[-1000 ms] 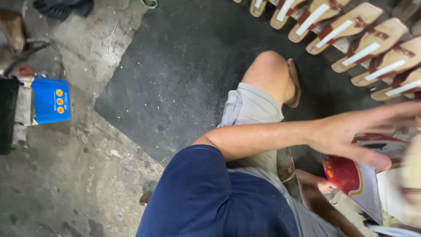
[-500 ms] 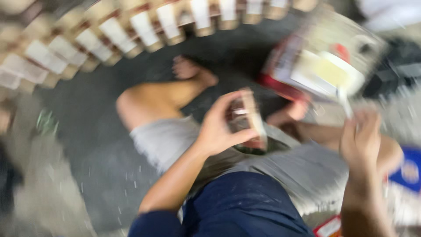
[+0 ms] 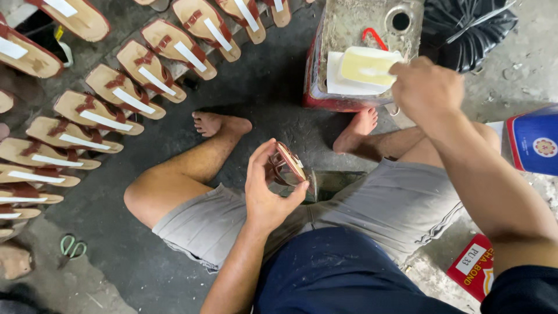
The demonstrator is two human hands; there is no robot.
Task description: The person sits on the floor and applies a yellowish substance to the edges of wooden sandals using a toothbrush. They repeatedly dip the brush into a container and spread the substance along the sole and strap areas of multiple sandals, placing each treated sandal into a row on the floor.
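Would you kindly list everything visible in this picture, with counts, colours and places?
sandal: one, tan with brown straps, held in the left hand over the lap.
sandals on the floor: over a dozen, tan with brown straps and white strips, arced from upper middle to left.
metal can: one, grey top, red sides, upper middle.
pale yellow block: one, on white sheets atop the can.
black plastic bag: one, upper right.
blue box: one, right edge.
red tin: one, lower right.
scissors: one pair, green handles, lower left.
left hand: grips the sandal.
right hand: at the block.
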